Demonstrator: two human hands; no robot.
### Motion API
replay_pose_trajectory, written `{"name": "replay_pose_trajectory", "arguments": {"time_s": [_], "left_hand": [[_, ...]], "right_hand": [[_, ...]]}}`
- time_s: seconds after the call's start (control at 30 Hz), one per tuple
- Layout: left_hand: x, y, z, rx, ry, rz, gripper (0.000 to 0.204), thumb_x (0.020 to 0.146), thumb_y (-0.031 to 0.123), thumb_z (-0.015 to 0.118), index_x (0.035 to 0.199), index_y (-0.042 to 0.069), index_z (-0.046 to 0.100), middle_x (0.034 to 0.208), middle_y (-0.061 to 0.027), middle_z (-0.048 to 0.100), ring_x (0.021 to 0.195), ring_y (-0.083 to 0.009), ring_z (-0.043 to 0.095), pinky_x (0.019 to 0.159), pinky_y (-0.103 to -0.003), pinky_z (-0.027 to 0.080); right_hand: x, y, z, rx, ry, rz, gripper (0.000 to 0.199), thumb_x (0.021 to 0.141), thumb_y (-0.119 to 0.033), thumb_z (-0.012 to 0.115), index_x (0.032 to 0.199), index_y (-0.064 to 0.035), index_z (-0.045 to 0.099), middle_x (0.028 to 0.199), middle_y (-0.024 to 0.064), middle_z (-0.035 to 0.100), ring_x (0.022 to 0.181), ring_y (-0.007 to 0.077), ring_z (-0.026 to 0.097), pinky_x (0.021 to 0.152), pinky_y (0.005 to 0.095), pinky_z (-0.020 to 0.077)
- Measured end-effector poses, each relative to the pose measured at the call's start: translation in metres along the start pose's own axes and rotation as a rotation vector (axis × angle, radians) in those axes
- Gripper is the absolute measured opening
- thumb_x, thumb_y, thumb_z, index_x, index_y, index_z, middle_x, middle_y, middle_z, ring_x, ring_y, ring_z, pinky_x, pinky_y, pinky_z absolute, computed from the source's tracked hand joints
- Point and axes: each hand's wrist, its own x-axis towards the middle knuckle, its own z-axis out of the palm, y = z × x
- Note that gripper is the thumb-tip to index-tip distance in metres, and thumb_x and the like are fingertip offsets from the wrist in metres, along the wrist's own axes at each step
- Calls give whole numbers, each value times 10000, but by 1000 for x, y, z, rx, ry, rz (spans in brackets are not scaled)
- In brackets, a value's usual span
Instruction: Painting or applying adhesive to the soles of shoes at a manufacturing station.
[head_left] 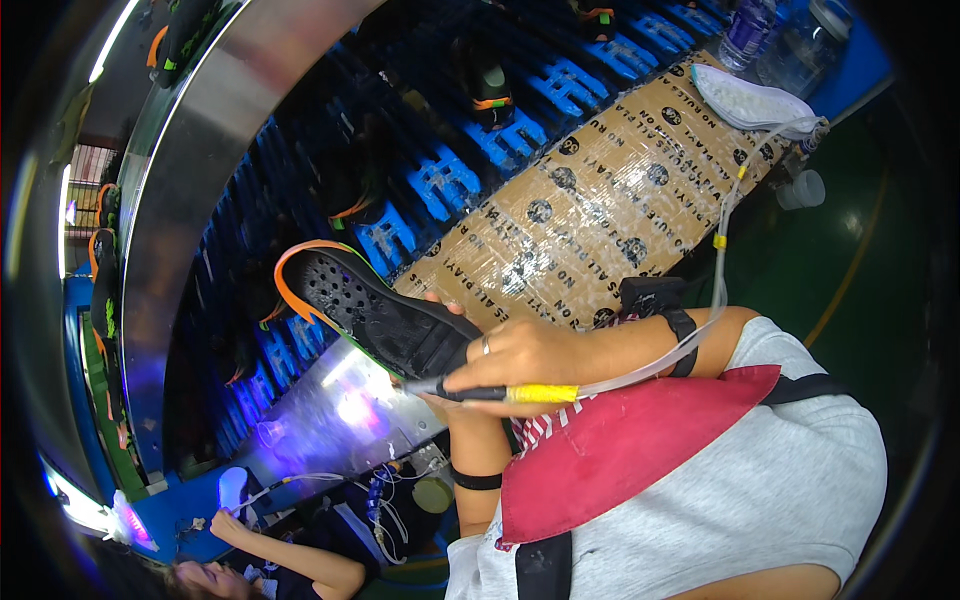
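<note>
In the head view, the right hand (530, 352), a ring on one finger, is closed around a slim black pen-shaped tool with a yellow sleeve (482, 393), which joins a translucent hose (650, 372). The left hand (445, 408), mostly hidden, grips a black shoe sole with an orange and green rim (365, 312) from beneath. The sole is held tilted in front of the body, its perforated heel pointing away; the blurred tool tip lies at its edge, contact unclear. Beyond stretches a worktop covered in printed brown cardboard (590, 215), bearing a white sole-shaped piece (750, 100) at its far end, near a clear bottle with a purple label (746, 36). Alongside run bright blue plastic racks (445, 182). At lower left, a co-worker's hand (230, 527) is near a pale sole (233, 489).
</note>
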Motion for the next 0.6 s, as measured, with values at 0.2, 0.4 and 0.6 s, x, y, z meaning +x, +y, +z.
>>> {"name": "replay_pose_trajectory", "arguments": {"time_s": [0.2, 0.4, 0.6], "left_hand": [[10, 11, 29, 18, -92, -1, 765, 680, 327, 730, 1271, 61, 325, 1246, -141, 397, 1111, -295, 431, 922, -459, 397], [11, 24, 24, 80, -147, 41, 751, 717, 420, 674, 1284, 59, 338, 1249, -187, 377, 1104, -343, 416, 907, -471, 409], [12, 41, 16, 120, -177, 76, 805, 719, 507, 616, 1343, 117, 289, 1283, -289, 338, 1108, -511, 386, 859, -558, 426]], "right_hand": [[-6, 2, -7, 114, -289, 57, 206, 685, -151, 666, 875, -73, 652, 708, 106, 604, 655, 270, 602, 599, 320, 477], [-11, 7, -10, 114, -217, 67, 268, 704, -103, 703, 965, -80, 647, 684, 74, 576, 571, 214, 560, 498, 306, 431], [-6, -4, -17, 404, -471, 117, 226, 717, -157, 670, 937, -111, 648, 705, 94, 589, 640, 263, 583, 554, 343, 450]]}}
